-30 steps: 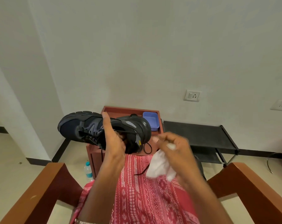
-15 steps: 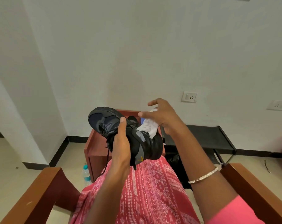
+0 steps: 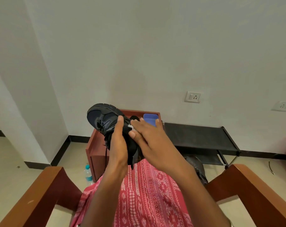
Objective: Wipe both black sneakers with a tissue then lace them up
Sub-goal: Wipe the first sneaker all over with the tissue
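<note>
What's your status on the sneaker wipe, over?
Left hand grips sneaker, raised. Right hand flat, pressing tissue against it. Lace hangs loose; nothing blocking.

A blue tray [image 3: 149, 118] sits on a red-brown wooden surface [image 3: 96, 149] against the wall. A water bottle [image 3: 88, 174] stands on the floor just beside it, with a black fabric rack [image 3: 196, 136] to its right and a wall socket [image 3: 193, 96] above.
</note>
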Demonstrator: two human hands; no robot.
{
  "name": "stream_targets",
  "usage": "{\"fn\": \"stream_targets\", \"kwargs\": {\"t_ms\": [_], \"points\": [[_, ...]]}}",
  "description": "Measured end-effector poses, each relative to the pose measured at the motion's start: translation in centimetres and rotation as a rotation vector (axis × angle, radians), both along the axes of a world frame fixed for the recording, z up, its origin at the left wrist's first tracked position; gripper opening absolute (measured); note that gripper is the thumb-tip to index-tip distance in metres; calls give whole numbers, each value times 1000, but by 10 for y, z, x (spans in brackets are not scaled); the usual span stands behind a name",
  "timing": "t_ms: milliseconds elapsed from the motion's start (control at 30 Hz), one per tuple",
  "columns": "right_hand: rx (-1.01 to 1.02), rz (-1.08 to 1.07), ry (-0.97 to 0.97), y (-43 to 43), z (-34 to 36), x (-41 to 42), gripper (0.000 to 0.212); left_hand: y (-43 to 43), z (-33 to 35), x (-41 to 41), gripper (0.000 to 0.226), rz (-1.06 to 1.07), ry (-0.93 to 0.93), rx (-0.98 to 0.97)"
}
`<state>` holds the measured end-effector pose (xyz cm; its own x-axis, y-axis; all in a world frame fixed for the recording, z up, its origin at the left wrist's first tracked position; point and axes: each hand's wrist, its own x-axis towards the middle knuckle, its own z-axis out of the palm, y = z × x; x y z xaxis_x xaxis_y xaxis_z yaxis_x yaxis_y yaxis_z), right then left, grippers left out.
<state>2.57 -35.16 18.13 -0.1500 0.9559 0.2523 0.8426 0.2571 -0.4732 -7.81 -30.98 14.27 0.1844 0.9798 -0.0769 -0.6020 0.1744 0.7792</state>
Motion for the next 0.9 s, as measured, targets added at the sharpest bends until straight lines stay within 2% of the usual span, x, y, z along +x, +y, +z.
{"fn": "stream_targets", "kwargs": {"t_ms": [133,233,300,333,433,467,600,800,900], "points": [[55,4,-99,-33,-1,0,49,-5,4,-2,53,46,28,-21],[24,71,-122,-56,-2,-1,73,-2,5,-2,56,84,21,-33],[90,54,-105,-59,-8,-6,83,2,3,-2,56,120,24,-41],[147,11,-92,-56,-10,-8,82,2,3,-1,61,111,26,-39],[176,-105,2,-37,-10,-9,69,-2,0,2,99,51,83,-33],[168,-110,29,-29,-9,-10,65,-2,-1,3,102,49,111,-15],[214,-122,153,-15,-13,-15,58,-1,-2,2,103,48,141,11],[285,-117,32,-55,-50,-23,82,2,-1,-4,101,137,62,-15],[325,-118,10,-56,-54,-23,79,3,-2,-5,98,145,69,-23]]}}
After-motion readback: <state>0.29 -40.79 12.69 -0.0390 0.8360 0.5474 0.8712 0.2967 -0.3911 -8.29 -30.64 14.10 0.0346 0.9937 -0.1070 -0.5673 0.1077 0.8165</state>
